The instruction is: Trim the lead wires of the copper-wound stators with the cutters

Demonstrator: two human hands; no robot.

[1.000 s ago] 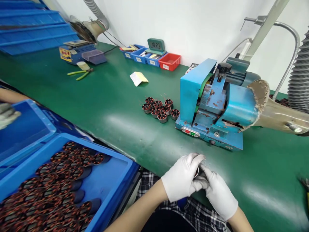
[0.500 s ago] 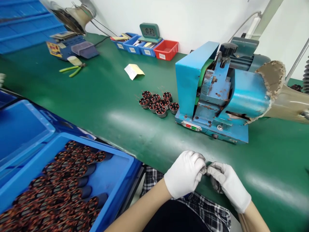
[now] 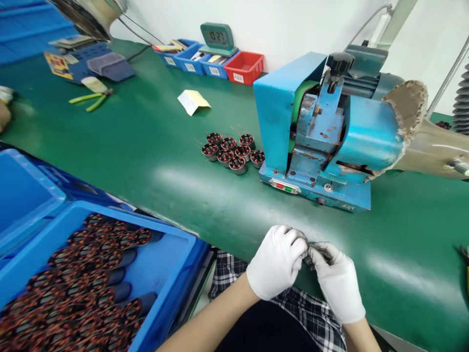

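My left hand (image 3: pixel 279 262), in a white glove, is closed with its fingers bent and pinched together at the front edge of the green table. My right hand (image 3: pixel 336 278), gloved in the same way with greyed fingertips, is closed too and meets the left at the fingertips. Whatever lies between them is small, dark and mostly hidden by the fingers; I cannot make out its kind. Beyond the hands, several copper-wound motor stators (image 3: pixel 238 165) stand grouped on the table, left of a blue belt grinding machine (image 3: pixel 274 127).
A blue crate (image 3: pixel 183 254) at lower left holds many wound stators. Green-handled pliers (image 3: pixel 88 100), a folded paper (image 3: pixel 193 101), a red bin (image 3: pixel 244 68) and a digital clock (image 3: pixel 217 36) are farther back. At the left edge shows another person's gloved hand (image 3: pixel 5 98).
My right hand has turned and closed in against the left fingertips. The view has shifted a little, and more of the other person's hand shows at the left edge.
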